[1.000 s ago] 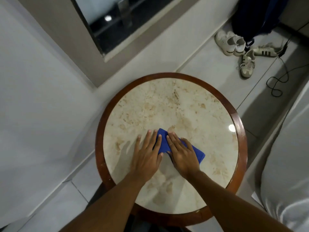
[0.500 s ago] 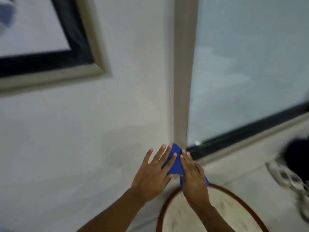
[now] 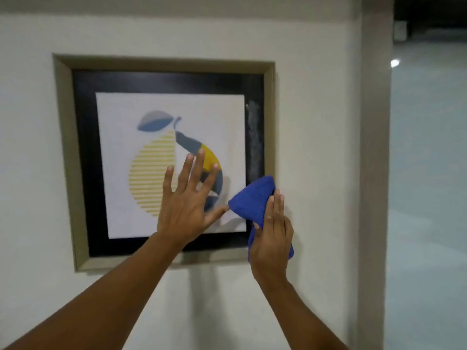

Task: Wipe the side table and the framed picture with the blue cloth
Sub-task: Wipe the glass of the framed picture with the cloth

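Observation:
The framed picture (image 3: 121,157) hangs on the white wall, a pear print in a black mat and a grey-beige frame. My right hand (image 3: 271,238) grips the blue cloth (image 3: 252,198) at the picture's lower right corner, the cloth bunched over the frame edge. My left hand (image 3: 188,200) is spread with fingers apart in front of the glass over the pear, holding nothing. A dusty smear shows on the mat's right strip. The side table is out of view.
A grey-beige pillar or window frame (image 3: 374,173) runs down the right of the wall. Beyond it is a glass pane (image 3: 429,198) with a light reflection.
The view has swung up from the round table to the wall picture. Both hands rose with the cloth; the left hand has come off the cloth and spread over the glass.

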